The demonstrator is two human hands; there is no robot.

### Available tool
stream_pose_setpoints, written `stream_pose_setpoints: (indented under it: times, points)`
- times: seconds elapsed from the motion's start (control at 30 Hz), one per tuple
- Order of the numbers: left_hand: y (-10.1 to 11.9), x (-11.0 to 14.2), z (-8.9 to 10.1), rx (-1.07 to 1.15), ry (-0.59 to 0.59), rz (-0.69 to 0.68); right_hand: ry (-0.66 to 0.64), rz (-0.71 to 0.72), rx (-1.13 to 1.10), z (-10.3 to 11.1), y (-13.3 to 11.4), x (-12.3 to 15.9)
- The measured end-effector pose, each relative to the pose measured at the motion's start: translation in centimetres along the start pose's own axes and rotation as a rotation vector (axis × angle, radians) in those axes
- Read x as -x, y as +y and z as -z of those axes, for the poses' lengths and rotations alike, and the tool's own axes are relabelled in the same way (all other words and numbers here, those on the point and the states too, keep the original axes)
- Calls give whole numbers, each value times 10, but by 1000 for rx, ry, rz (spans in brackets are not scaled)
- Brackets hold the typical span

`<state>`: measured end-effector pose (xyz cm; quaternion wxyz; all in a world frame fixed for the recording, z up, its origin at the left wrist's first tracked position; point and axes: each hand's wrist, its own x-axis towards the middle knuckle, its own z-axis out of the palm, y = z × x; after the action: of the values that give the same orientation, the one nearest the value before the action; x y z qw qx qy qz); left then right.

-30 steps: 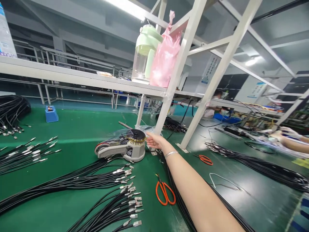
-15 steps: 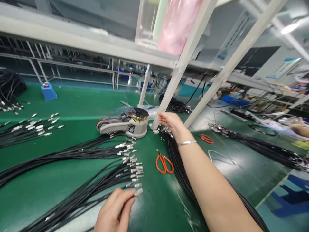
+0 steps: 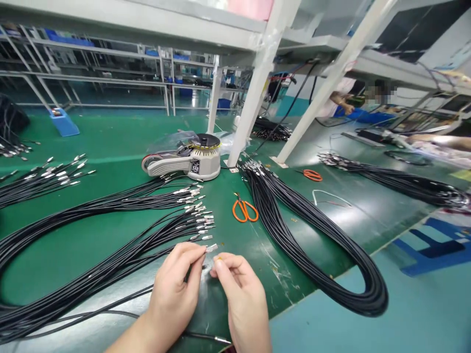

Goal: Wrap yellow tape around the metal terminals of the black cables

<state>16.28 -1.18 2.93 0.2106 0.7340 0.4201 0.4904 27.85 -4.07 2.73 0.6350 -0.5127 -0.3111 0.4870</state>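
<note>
My left hand [image 3: 175, 287] pinches the metal-tipped end of a black cable [image 3: 211, 248] low in the middle of the view. My right hand [image 3: 242, 294] is beside it, thumb and forefinger pinched on a tiny piece that looks like tape, close to the cable tip. The cable belongs to a fan of black cables with silver terminals [image 3: 147, 235] spread on the green mat [image 3: 110, 142]. A grey tape dispenser [image 3: 186, 159] stands further back, beyond both hands.
Orange scissors [image 3: 244, 210] lie right of the cable ends, a second pair [image 3: 312, 174] further back. A thick coil of black cables [image 3: 312, 230] lies to the right. White shelf posts [image 3: 253, 93] rise behind. More cable bundles [image 3: 40, 179] lie left. Another person's arm [image 3: 437, 142] works at far right.
My right hand has come back from the tape dispenser to meet my left hand. My left hand came into view and picked up a cable end. The view tilted down.
</note>
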Motion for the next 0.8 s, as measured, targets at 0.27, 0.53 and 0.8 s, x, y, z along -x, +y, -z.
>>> stream_pose_setpoints:
  times: [0.27,0.53,0.8]
  points:
    - [7,1,5,9,10,-33,18,61,-51,-16,1,8]
    - [7,2,9,35,7,-74,17,48,-25,-20,-6,8]
    - [7,2,9,17,10,-95,36,54,-12,-23,-8,8]
